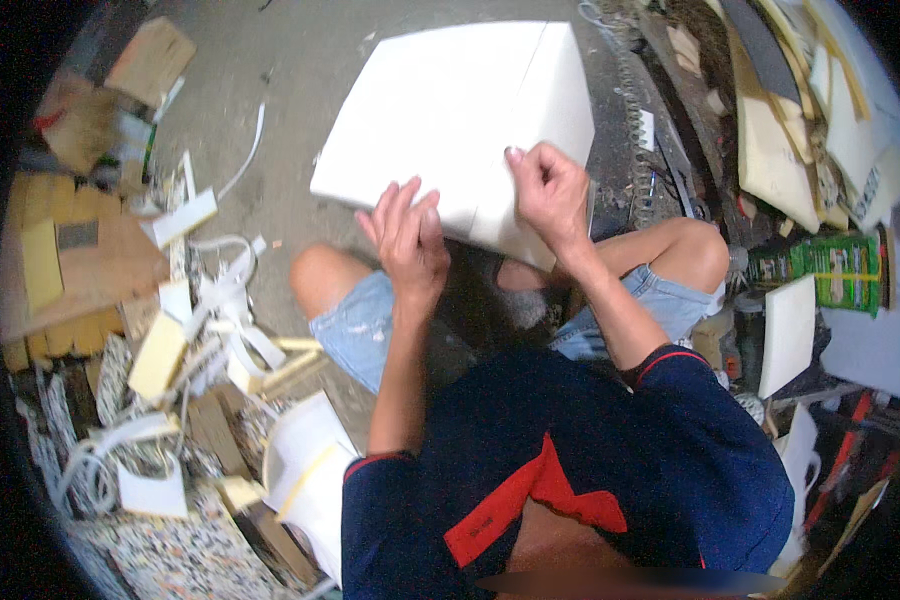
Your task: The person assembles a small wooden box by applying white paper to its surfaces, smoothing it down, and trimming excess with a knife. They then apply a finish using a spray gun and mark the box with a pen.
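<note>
The left one of two head-worn fisheye cameras is looking steeply down from the person's head, with the picture standing upright. The red collar [490, 528] and dark shirt [590, 430] are lying nearest the lens, at the lower edge. Farther out, the left hand [406, 243], right hand [553, 200] and large white block [440, 120] are occupying the upper middle. The wide lens is also taking in the floor [255, 55] beyond, while a dark round rim is closing off the corners.
</note>
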Demonstrator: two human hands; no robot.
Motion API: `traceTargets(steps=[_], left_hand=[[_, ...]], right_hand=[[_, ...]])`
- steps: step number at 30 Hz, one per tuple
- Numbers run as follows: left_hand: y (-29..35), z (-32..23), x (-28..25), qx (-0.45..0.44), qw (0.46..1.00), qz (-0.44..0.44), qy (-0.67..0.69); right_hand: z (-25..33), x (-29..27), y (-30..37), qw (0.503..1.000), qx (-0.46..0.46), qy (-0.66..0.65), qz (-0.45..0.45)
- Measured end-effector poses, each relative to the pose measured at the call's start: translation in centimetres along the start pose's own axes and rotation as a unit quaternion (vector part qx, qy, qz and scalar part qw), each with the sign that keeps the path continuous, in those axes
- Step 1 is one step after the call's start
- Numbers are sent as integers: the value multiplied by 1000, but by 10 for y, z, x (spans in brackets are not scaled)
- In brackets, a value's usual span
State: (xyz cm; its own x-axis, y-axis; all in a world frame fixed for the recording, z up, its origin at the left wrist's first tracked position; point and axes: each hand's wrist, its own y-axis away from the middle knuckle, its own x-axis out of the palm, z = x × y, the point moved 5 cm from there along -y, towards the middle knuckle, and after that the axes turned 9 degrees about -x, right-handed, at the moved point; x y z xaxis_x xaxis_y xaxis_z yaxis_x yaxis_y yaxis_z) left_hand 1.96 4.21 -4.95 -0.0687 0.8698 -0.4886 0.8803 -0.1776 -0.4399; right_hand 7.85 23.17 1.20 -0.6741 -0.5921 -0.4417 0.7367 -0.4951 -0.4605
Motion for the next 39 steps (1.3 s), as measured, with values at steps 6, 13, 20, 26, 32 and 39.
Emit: traceTargets(steps=[6, 13, 20, 26, 32, 39], left_hand=[[-88, -9, 19, -130, 961, 237, -67], [-144, -22, 144, -83, 914, 348, -193], [-132, -16, 140, -81, 921, 331, -188], [-129, -19, 136, -83, 927, 322, -171], [-130, -19, 135, -74, 933, 314, -157], [-129, -15, 135, -83, 932, 313, -162]], right_hand=[[-14, -16, 35, 994, 7, -93, 52], [-56, -40, 19, 988, 116, -97, 5], [-95, -81, -66, 985, 162, 56, -19], [-96, -69, -94, 980, 188, 59, 23], [-112, -66, -99, 978, 207, 26, 7], [-125, -60, -84, 979, 178, -82, -54]])
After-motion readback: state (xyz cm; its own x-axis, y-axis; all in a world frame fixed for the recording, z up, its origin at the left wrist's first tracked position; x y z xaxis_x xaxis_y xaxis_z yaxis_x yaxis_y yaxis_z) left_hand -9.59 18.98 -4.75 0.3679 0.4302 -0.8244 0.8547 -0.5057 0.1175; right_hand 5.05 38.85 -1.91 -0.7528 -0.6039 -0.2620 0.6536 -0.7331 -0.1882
